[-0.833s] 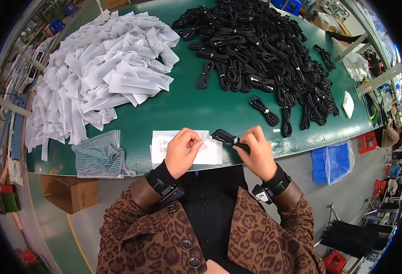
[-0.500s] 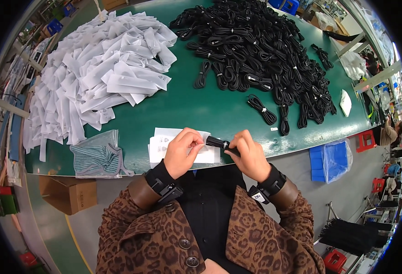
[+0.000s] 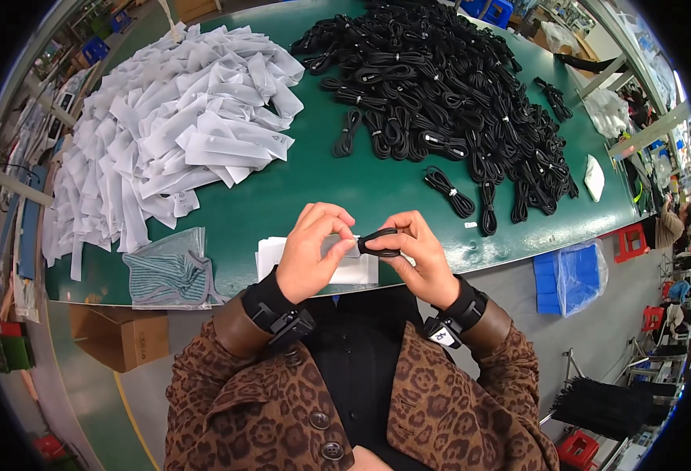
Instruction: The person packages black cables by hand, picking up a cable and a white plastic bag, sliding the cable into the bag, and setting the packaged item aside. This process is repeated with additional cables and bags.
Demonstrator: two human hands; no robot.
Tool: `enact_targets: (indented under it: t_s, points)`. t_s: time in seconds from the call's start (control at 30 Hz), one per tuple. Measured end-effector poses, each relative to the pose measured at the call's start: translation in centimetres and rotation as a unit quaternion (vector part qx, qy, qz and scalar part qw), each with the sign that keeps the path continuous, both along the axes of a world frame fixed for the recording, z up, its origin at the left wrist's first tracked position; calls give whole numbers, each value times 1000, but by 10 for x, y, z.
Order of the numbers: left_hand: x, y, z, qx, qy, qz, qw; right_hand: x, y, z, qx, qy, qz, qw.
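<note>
Taking the two hands as the centre of the dial, with twelve straight away from the person, the bundle of coiled black cable (image 3: 369, 246) sits between them, above the near edge of the green, smooth-topped desk (image 3: 259, 208). The right hand (image 3: 416, 247) pinches the looped end between thumb and fingers, at three o'clock of the bundle. The left hand (image 3: 318, 243) is at nine o'clock, thumb and forefinger drawn close together by the bundle's other end; whether they grip a thin film, the cable tip or nothing is too small to tell.

The likeliest trouble, I judge, is a slip: only fingertips hold the loops, so a tug from the left could pull the coil askew or let it drop. At six o'clock, partly under the left hand, a flat stack of white, thin, papery sleeves (image 3: 361, 273) lies close to the desk's edge; a brushing wrist could fan it out or push it over. The sleeves look flimsy, so a stiff cable end pressed against one might crease or tear it. At two o'clock a loose black cable bundle (image 3: 449, 191) lies apart from the heaped black cable coils (image 3: 447, 86) at one o'clock; a wide sweep of the right arm might catch it.
</note>
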State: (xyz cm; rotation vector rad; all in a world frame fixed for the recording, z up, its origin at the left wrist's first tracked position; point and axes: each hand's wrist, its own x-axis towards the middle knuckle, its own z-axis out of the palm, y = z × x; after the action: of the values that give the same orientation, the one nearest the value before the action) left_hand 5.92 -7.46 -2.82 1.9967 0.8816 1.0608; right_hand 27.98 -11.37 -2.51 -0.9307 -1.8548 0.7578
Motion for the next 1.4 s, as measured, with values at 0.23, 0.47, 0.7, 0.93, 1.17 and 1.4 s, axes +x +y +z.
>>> enact_targets:
  t_s: [0.23,0.47,0.7,0.93,1.17,1.4]
  points:
    - [-8,7,18,-53,-48,-18,997,8,12,20,46,-58,-27,997]
    - [0,4,21,-193,-168,-73,964,-9,7,17,-41,52,-39,997]
    - [-7,13,16,-231,-176,-111,950,-2,17,21,-10,49,25,998]
    - [0,9,20,-272,-220,-142,926,-8,18,14,-52,58,-18,997]
    - [1,10,21,-344,-282,-166,880,-24,16,31,52,12,9,999]
    - [2,11,14,-383,-305,-203,848,-17,19,24,47,20,42,998]
